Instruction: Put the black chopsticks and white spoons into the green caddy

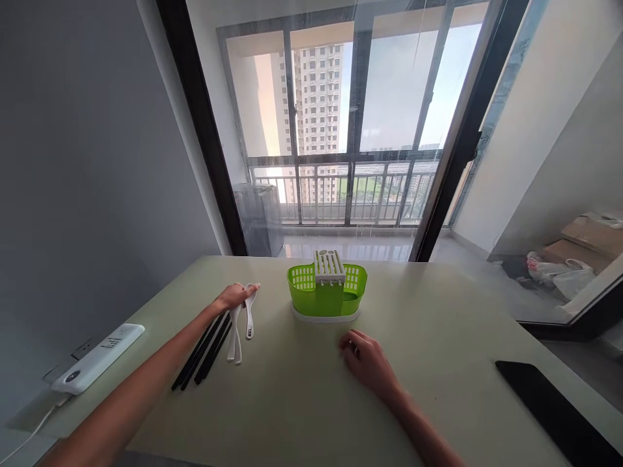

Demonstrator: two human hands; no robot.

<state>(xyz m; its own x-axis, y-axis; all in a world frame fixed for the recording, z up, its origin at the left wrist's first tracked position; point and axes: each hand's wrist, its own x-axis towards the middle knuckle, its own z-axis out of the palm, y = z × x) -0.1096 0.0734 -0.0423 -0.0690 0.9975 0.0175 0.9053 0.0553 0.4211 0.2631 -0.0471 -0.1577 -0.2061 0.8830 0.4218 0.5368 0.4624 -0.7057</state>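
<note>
My left hand (pixel 234 296) reaches across the table at the upper ends of several white spoons. Its fingers are closed on one white spoon (pixel 250 316), whose handle points toward me. Other white spoons (pixel 234 334) lie beside it, their upper ends partly hidden under the hand. Black chopsticks (pixel 207 350) lie in a slanted bunch just left of the spoons. My right hand (pixel 367 360) is curled loosely over the table with nothing visible in it. Beyond it stands a green cutlery basket (pixel 304 301) with a white slotted top (pixel 331 267) and a white base.
A white power strip (pixel 104 353) with a cable lies along the table's left edge. On the right side of the table (pixel 438 324) is a flat black object (pixel 549 402). Behind the table is a framed glass door. Cardboard boxes (pixel 588 240) and plastic bags sit beyond it at right.
</note>
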